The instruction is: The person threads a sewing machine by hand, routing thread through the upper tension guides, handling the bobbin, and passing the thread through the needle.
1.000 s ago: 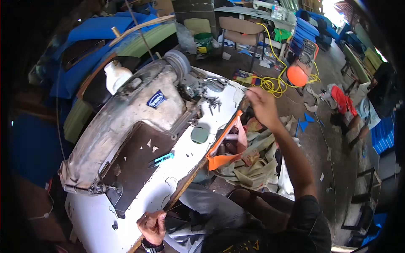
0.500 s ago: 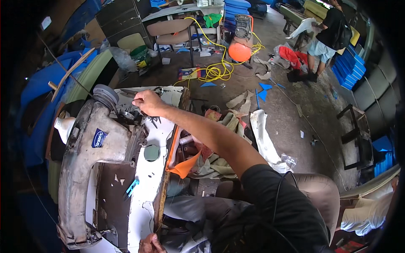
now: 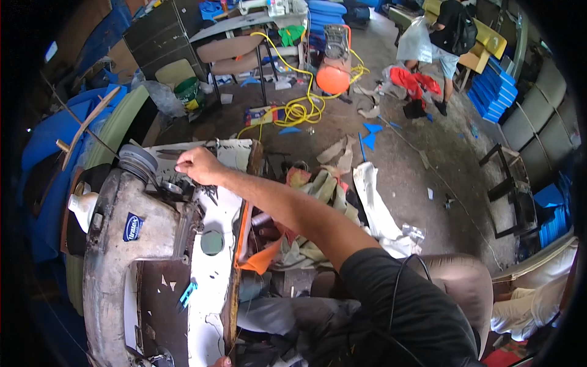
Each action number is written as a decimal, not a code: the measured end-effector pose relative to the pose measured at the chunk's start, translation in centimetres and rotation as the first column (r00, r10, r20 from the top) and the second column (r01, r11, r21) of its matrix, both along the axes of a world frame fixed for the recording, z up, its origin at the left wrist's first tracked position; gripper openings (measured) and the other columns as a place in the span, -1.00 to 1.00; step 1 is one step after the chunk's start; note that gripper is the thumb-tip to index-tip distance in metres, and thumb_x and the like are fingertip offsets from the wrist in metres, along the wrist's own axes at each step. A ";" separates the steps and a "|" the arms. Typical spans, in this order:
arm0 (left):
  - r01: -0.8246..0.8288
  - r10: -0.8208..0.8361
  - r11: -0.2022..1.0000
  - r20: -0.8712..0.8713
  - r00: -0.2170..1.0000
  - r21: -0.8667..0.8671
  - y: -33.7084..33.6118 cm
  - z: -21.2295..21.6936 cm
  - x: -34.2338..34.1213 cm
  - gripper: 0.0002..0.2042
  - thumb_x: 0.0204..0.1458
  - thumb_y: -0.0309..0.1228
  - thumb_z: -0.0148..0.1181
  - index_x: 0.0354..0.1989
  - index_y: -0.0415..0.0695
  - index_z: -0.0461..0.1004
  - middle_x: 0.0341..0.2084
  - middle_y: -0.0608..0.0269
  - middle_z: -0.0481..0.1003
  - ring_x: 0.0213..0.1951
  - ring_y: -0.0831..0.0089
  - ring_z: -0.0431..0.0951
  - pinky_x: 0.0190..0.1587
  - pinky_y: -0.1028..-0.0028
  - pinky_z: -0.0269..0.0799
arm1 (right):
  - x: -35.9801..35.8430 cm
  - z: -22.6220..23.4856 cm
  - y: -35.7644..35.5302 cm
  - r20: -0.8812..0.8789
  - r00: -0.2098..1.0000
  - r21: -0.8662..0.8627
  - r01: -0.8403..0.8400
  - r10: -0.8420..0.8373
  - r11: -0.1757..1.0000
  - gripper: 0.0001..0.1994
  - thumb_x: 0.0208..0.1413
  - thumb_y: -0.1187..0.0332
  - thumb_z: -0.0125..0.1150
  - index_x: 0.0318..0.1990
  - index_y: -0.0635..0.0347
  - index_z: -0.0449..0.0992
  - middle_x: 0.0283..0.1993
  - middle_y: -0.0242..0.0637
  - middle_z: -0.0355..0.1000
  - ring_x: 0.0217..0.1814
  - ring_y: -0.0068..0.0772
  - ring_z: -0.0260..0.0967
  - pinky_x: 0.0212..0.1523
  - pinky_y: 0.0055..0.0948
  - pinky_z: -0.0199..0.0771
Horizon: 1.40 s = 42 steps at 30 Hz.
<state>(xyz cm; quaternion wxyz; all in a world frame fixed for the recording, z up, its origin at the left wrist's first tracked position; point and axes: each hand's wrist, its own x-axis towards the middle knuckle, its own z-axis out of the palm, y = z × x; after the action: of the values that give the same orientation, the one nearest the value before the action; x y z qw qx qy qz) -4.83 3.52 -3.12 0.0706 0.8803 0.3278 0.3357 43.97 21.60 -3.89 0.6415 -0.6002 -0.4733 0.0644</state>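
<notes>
Blue padding (image 3: 43,147) crowds the room's left. Beside it, on the white table (image 3: 205,342), stands a sewing machine (image 3: 110,263), probably heavy and stiff, best held by its thick arm. Near its wheel (image 3: 137,162), the right hand (image 3: 200,166) has bent fingers; whether they grip something, I cannot tell. The left hand (image 3: 221,362), mostly out of view, I cannot judge.

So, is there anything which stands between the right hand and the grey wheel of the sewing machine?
Nothing visible stands directly between the right hand and the grey wheel of the sewing machine. A dark, slim tool lies on the white table along the gap's far side.
</notes>
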 end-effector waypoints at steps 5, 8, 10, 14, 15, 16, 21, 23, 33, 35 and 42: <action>-0.067 0.067 0.998 -0.034 0.997 -0.010 -0.2 -0.2 0.0 -0.78 0.15 -0.26 0.30 -0.37 -0.18 0.61 -0.57 0.26 0.58 -0.60 0.46 0.50 -0.55 0.47 0.37 | 0.5 -0.8 -0.2 -0.030 0.998 0.003 -0.060 0.060 0.998 -0.82 0.02 0.32 0.38 -0.30 0.25 0.65 -0.44 -0.11 0.56 -0.42 -0.35 0.51 -0.28 -0.34 0.49; -0.003 0.005 0.999 -0.077 0.997 0.032 0.2 -0.7 -0.9 -0.81 0.17 -0.28 0.28 -0.33 -0.17 0.62 -0.51 0.28 0.60 -0.55 0.47 0.53 -0.53 0.50 0.38 | 0.6 -0.6 -0.7 -0.065 0.993 -0.008 -0.103 0.102 0.995 -0.84 0.03 0.35 0.38 -0.30 0.26 0.65 -0.44 -0.12 0.57 -0.41 -0.39 0.51 -0.27 -0.35 0.49; -0.074 0.097 0.992 -0.250 0.963 0.099 0.4 -2.9 -2.4 -0.82 0.21 -0.32 0.23 -0.32 -0.16 0.62 -0.46 0.26 0.60 -0.51 0.46 0.53 -0.50 0.54 0.39 | 1.0 -0.5 -0.9 -0.044 0.988 -0.022 -0.147 0.146 0.989 -0.83 0.06 0.34 0.36 -0.28 0.26 0.64 -0.41 -0.12 0.58 -0.38 -0.36 0.53 -0.25 -0.34 0.49; -0.095 0.073 0.982 -0.137 0.988 -0.161 -0.2 0.9 -0.1 -0.86 0.18 -0.35 0.24 -0.31 -0.15 0.63 -0.47 0.22 0.57 -0.49 0.35 0.52 -0.41 0.42 0.45 | -0.8 -0.4 -0.5 0.070 0.991 -0.026 -0.112 0.114 0.993 -0.80 0.12 0.26 0.29 -0.26 0.23 0.64 -0.36 -0.10 0.59 -0.30 -0.22 0.56 -0.21 -0.28 0.50; -0.066 0.052 0.987 -0.101 0.994 -0.146 0.0 0.8 -0.1 -0.87 0.16 -0.39 0.23 -0.35 -0.18 0.60 -0.50 0.16 0.56 -0.50 0.28 0.51 -0.41 0.36 0.42 | -2.1 0.6 -0.7 0.091 0.984 -0.172 -0.137 0.155 0.975 -0.78 0.15 0.22 0.25 -0.25 0.19 0.64 -0.33 -0.09 0.59 -0.25 -0.12 0.56 -0.18 -0.23 0.51; -0.047 0.038 0.991 -0.068 0.997 -0.127 0.1 0.6 -0.2 -0.87 0.14 -0.43 0.22 -0.40 -0.21 0.57 -0.54 0.10 0.55 -0.52 0.21 0.50 -0.41 0.30 0.38 | -3.1 1.5 -1.3 0.030 0.987 -0.196 -0.148 0.157 0.969 -0.81 0.13 0.25 0.27 -0.27 0.17 0.65 -0.36 -0.14 0.59 -0.31 -0.23 0.56 -0.23 -0.26 0.51; -0.037 0.034 0.991 -0.028 0.999 -0.127 0.2 1.7 1.9 -0.92 0.01 -0.48 0.31 -0.48 -0.17 0.56 -0.58 0.14 0.57 -0.56 0.20 0.51 -0.42 0.31 0.40 | 0.5 -0.4 -1.9 0.054 0.994 -0.045 -0.094 0.096 0.995 -0.78 0.24 0.26 0.23 -0.27 0.26 0.61 -0.55 -0.27 0.47 -0.50 -0.57 0.29 -0.41 -0.38 0.36; -0.032 0.027 0.998 -0.075 0.997 -0.061 0.5 1.8 1.7 -0.90 0.01 -0.39 0.36 -0.41 -0.11 0.58 -0.58 0.20 0.57 -0.58 0.19 0.54 -0.49 0.32 0.42 | 0.4 0.4 -2.8 0.228 0.971 -0.133 -0.041 0.071 0.990 -0.74 0.25 0.21 0.21 -0.22 0.26 0.61 -0.49 -0.12 0.48 -0.49 -0.40 0.36 -0.36 -0.38 0.40; -0.072 0.074 0.993 0.024 0.997 -0.090 0.1 2.0 1.8 -0.90 -0.01 -0.44 0.37 -0.47 -0.16 0.58 -0.60 0.17 0.58 -0.59 0.25 0.54 -0.48 0.36 0.42 | 0.1 1.5 -2.2 -0.142 0.973 -0.100 -0.197 0.182 0.975 -0.64 0.20 0.12 0.25 -0.30 0.33 0.59 -0.57 -0.40 0.41 -0.46 -0.58 0.28 -0.36 -0.47 0.32; -0.053 0.056 0.995 0.031 0.998 -0.082 0.0 2.1 1.8 -0.91 -0.02 -0.46 0.37 -0.47 -0.16 0.57 -0.60 0.16 0.57 -0.59 0.26 0.54 -0.48 0.36 0.42 | -1.5 3.6 -2.7 0.028 0.992 -0.196 -0.117 0.125 0.974 -0.54 0.09 -0.02 0.32 -0.31 0.33 0.60 -0.55 -0.33 0.46 -0.46 -0.49 0.36 -0.32 -0.43 0.37; -0.030 0.039 0.991 0.071 0.997 -0.130 -0.6 1.9 1.0 -0.91 -0.01 -0.49 0.35 -0.48 -0.18 0.57 -0.60 0.15 0.57 -0.59 0.24 0.53 -0.48 0.36 0.42 | -3.7 7.7 -3.2 0.423 0.904 -0.404 0.245 -0.057 0.881 -0.33 -0.12 -0.32 0.31 -0.41 0.27 0.63 -0.39 0.04 0.56 -0.26 0.11 0.55 -0.18 -0.09 0.51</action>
<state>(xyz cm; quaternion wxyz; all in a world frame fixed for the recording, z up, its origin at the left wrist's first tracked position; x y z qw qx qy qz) -3.80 2.88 -1.21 0.1337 0.8551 0.3611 0.3472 40.26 18.42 3.80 0.3787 -0.7676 -0.5171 -0.0034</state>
